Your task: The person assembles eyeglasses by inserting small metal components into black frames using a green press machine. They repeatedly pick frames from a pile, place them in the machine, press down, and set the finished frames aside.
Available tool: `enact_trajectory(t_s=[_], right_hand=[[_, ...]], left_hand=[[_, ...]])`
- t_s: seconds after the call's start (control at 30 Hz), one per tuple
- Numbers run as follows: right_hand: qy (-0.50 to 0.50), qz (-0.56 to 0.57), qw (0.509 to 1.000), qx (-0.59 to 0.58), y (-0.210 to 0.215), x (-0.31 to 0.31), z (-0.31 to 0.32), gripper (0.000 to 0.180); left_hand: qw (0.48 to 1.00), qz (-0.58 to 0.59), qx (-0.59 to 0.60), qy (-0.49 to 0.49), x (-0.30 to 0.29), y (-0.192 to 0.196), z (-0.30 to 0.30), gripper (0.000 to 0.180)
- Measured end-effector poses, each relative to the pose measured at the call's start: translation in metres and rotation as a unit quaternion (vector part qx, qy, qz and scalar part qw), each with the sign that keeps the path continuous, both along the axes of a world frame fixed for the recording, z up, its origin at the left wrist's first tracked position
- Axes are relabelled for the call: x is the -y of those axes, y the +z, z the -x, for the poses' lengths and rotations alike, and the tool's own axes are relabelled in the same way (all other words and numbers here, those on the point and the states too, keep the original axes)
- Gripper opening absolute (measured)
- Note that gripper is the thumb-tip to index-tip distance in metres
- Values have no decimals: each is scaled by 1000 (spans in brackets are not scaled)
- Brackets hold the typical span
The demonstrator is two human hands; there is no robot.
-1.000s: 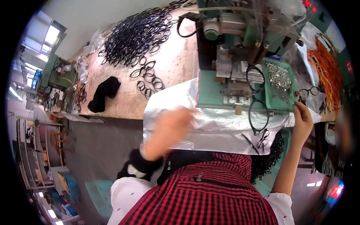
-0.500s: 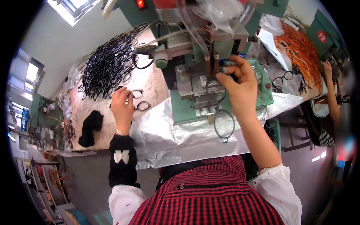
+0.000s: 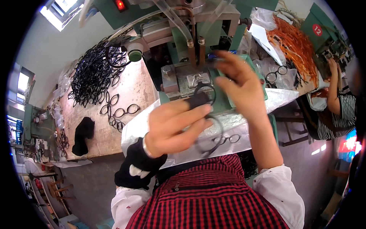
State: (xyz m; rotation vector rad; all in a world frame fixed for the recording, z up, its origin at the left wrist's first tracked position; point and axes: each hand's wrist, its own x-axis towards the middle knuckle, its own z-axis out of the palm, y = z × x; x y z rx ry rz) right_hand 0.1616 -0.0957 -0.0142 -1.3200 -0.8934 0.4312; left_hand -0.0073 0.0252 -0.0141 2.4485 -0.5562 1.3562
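My left hand [image 3: 171, 128] reaches across to the front of the machine, its fingers closed on a dark eyeglass frame [image 3: 211, 100]. One ring of that frame stands by the metal fixture [image 3: 198, 79], the other hangs blurred below the fingers. A black cover sits on one of the left fingers. Just right of the fixture, my right hand [image 3: 242, 87] is raised and smeared by motion, thumb and fingers apart, with nothing visible between them. Another eyeglass frame [image 3: 230, 139] lies on the silver sheet [image 3: 244, 128]. Two copper-coloured rods [image 3: 196, 53] point down above the fixture.
A heap of black eyeglass frames [image 3: 91, 74] covers the bench's left part, several loose frames [image 3: 122, 110] and a black cloth [image 3: 83, 135] nearer. To the right are a green tray [image 3: 263, 82], orange strips [image 3: 291, 45] and another person's arm [image 3: 334, 87].
My left hand has come from the bench at left to the fixture, now holding a frame. My right hand has drawn back slightly and opened. A frame now lies on the silver sheet.
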Motion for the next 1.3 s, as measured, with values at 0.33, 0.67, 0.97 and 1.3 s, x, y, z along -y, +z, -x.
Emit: enact_trajectory(t_s=[0.33, 0.67, 0.97, 1.3], right_hand=[[-309, 243, 808, 439, -86, 68, -71, 17], [-335, 162, 886, 277, -114, 72, -68, 8], [-236, 110, 943, 206, -80, 20, -51, 18], [-345, 142, 883, 286, -114, 86, -55, 12]], left_hand=[[996, -63, 53, 40, -3, -25, -25, 27], [928, 64, -22, 365, 38, -40, 75, 27], [761, 111, -74, 635, -181, -24, 165, 17], [726, 127, -286, 612, -190, -138, 100, 17]])
